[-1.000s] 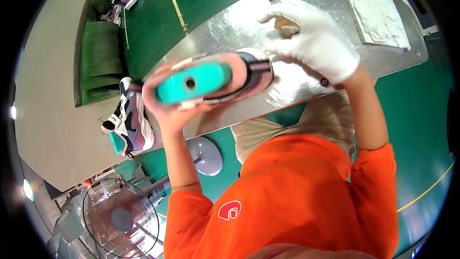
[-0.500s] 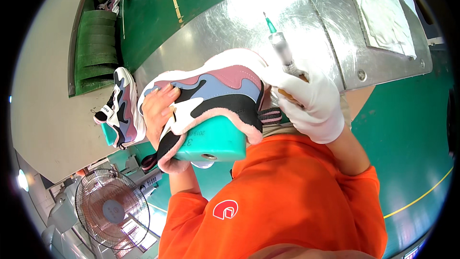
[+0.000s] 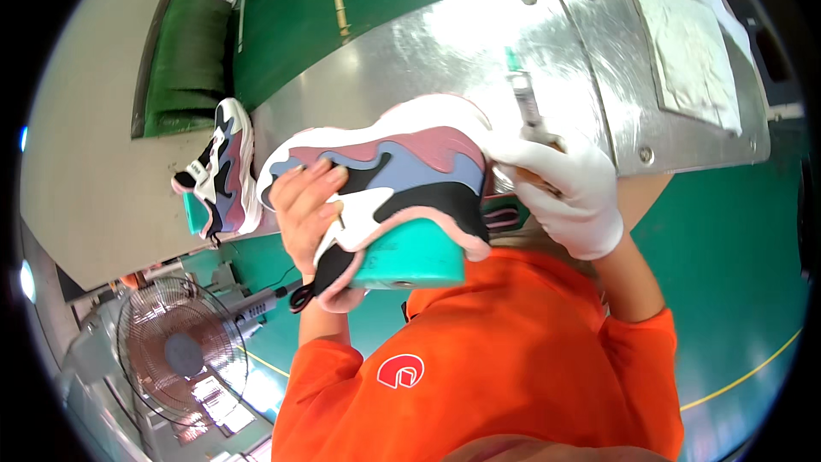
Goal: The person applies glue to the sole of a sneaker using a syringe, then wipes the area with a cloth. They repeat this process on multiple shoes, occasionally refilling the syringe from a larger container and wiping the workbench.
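A sneaker [image 3: 428, 154] in white, dusty pink, blue and black lies on its side in front of me, a teal shoe last [image 3: 410, 257] filling its opening. My bare left hand [image 3: 308, 210] is closed around its left end, fingertips pressing the upper. In a white glove, my right hand [image 3: 569, 192] is closed on a clear syringe [image 3: 526, 103] with a green needle tip, pointing away from me. The gloved fingers are beside the sneaker's right end; whether they touch it is hard to tell. Something brown shows between them.
A similar sneaker [image 3: 227, 175] stands at the left on the pale table [image 3: 94, 197]. Beyond it lies a green ridged mat [image 3: 188, 64]. A metal plate [image 3: 410, 47] spans the far side, with a white folded cloth [image 3: 688, 60] at right. A fan [image 3: 184, 351] stands lower left.
The held sneaker has moved slightly right in view, and more of its side faces up. The syringe has shifted right and turned more upright. Part of another shoe now shows at the top right.
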A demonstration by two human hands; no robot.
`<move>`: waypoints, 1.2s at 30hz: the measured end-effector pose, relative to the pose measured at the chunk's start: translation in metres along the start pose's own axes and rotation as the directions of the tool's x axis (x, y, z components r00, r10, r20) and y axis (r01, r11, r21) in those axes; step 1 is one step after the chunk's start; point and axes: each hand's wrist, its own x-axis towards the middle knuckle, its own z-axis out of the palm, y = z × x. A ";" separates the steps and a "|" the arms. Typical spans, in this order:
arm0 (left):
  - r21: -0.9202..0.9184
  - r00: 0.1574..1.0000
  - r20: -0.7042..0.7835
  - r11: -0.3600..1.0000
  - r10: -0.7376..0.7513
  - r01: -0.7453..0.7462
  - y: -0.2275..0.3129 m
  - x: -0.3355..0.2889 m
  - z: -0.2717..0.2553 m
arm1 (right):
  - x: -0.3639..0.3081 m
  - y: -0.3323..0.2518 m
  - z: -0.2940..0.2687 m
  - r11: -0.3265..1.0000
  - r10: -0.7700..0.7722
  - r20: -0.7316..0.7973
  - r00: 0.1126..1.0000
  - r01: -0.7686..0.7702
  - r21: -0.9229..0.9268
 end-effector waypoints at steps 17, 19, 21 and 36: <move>0.111 0.944 -0.178 0.959 0.278 -0.262 0.006 -0.036 0.006 | -0.010 -0.033 -0.048 0.887 0.454 -0.258 0.853 -0.460 0.040; 0.134 0.935 -0.191 0.952 0.298 -0.276 0.004 -0.039 0.007 | -0.003 -0.026 -0.054 0.877 0.446 -0.321 0.836 -0.479 -0.030; 0.144 0.929 -0.195 0.946 0.314 -0.289 0.003 -0.041 0.009 | 0.003 -0.023 -0.061 0.800 0.545 -0.363 0.756 -0.598 -0.046; -0.015 0.977 0.014 0.977 0.215 -0.215 -0.006 -0.013 -0.009 | 0.009 0.018 -0.041 0.944 0.134 -0.597 0.791 -0.286 -0.167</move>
